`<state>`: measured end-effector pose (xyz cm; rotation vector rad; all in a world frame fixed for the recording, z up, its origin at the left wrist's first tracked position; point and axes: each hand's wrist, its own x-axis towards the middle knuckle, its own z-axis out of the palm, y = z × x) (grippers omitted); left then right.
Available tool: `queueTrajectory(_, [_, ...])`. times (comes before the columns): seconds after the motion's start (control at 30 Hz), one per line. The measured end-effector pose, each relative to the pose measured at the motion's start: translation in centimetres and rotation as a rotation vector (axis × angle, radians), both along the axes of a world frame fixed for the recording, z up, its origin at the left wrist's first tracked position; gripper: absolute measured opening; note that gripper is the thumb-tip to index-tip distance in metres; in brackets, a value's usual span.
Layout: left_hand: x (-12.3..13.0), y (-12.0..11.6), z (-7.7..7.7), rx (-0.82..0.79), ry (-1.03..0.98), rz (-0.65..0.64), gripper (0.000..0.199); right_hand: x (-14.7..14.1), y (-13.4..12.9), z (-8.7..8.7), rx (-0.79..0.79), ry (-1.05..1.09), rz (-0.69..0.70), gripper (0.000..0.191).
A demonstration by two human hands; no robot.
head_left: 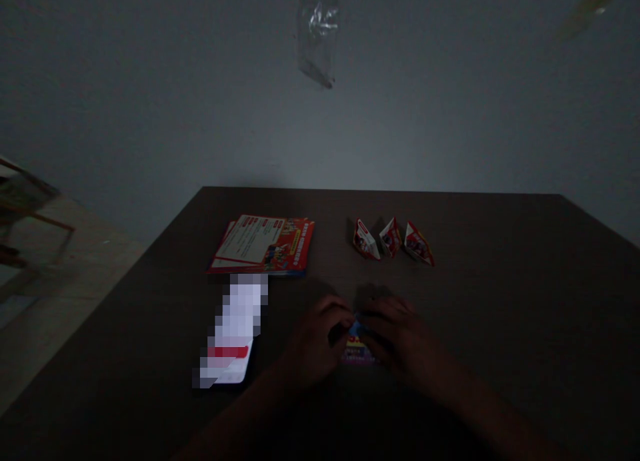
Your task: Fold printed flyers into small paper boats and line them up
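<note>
On the near middle of the dark table lies a small piece of printed paper (356, 351), blue, yellow and purple. My left hand (317, 341) has its fingers curled, with thumb and fingertips pinched at the paper's upper left edge. My right hand (400, 334) bends over the paper's right side, its fingers closed on that edge. The two hands cover much of the paper, so its full shape is hidden. Beyond my hands stand three small folded paper pieces, red and white: a left one (366, 240), a middle one (391, 237) and a right one (419, 243).
A stack of red printed sheets (297, 251) lies at the table's back left. Nearer me, left of my left hand, is a phone (235, 368) with a lit, blurred screen. A pale wall (320, 141) rises behind the table (500, 261); a clear plastic bag (317, 34) hangs there.
</note>
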<state>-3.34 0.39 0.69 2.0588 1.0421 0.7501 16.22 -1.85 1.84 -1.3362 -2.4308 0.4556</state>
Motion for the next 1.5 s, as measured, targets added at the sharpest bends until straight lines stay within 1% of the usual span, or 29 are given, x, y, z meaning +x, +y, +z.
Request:
queueTrajectory(0.17, [-0.1,0.1,-0.3,-0.018,-0.01,-0.013,0.023,-0.1,0.1,-0.2,-0.012,0.046,0.01,0.021])
queueTrajectory(0.3, [0.0,0.1,-0.6,-0.016,-0.022,-0.012,0.023,-0.3,0.1,-0.5,-0.012,0.064,0.008,0.028])
queueTrajectory(0.37, [0.0,0.1,-0.7,-0.01,-0.035,-0.012,0.024,-0.3,0.1,-0.6,0.003,0.047,0.015,0.029])
queueTrajectory(0.5, [0.0,-0.1,-0.9,-0.009,-0.024,-0.008,0.022,-0.2,0.1,-0.5,0.024,-0.021,0.035,0.027])
queueTrajectory(0.63, [-0.2,-0.2,-0.5,0.015,0.044,0.032,0.014,-0.1,0.1,-0.3,0.032,-0.051,0.055,0.035])
queueTrajectory(0.7, [-0.4,-0.1,-0.1,0.068,0.1,0.068,0.009,-0.1,0.1,-0.2,0.026,-0.052,0.06,0.036])
queueTrajectory(0.77, [-0.6,0.1,0.2,0.127,0.171,0.101,0.01,-0.1,0.1,-0.1,0.028,-0.048,0.051,0.034])
queueTrajectory(0.87, [-0.6,0.2,0.4,0.168,0.264,0.075,0.009,-0.1,0.1,0.0,0.037,-0.045,0.04,0.034])
queueTrajectory(0.97, [-0.4,0.2,0.3,0.158,0.289,0.057,0.007,-0.1,0.0,-0.2,0.049,-0.022,0.048,0.036])
queueTrajectory(1.03, [-0.3,0.2,0.1,0.136,0.283,0.075,0.006,-0.1,0.0,-0.6,0.061,0.001,0.015,0.033])
queueTrajectory(1.1, [-0.2,0.2,-0.1,0.112,0.278,0.096,0.004,0.0,0.1,-1.1,0.071,0.011,-0.082,0.036])
queueTrajectory(1.2, [-0.2,0.2,-0.2,0.093,0.281,0.121,0.004,0.4,0.3,-1.7,0.073,-0.012,-0.237,0.056])
queueTrajectory(1.27, [-0.3,0.2,-0.2,0.091,0.28,0.129,0.004,0.6,0.5,-2.0,0.066,-0.029,-0.263,0.06])
queueTrajectory(1.37, [-0.3,0.2,-0.2,0.093,0.28,0.126,0.003,0.8,0.7,-2.3,0.056,0.003,-0.258,0.058])
queueTrajectory(1.43, [-0.3,0.2,-0.1,0.084,0.278,0.128,0.002,0.8,0.8,-2.5,0.043,0.064,-0.26,0.057])
queueTrajectory(1.5, [-0.3,0.3,0.0,0.07,0.27,0.138,0.003,0.7,0.8,-2.6,0.0,0.154,-0.297,0.054])
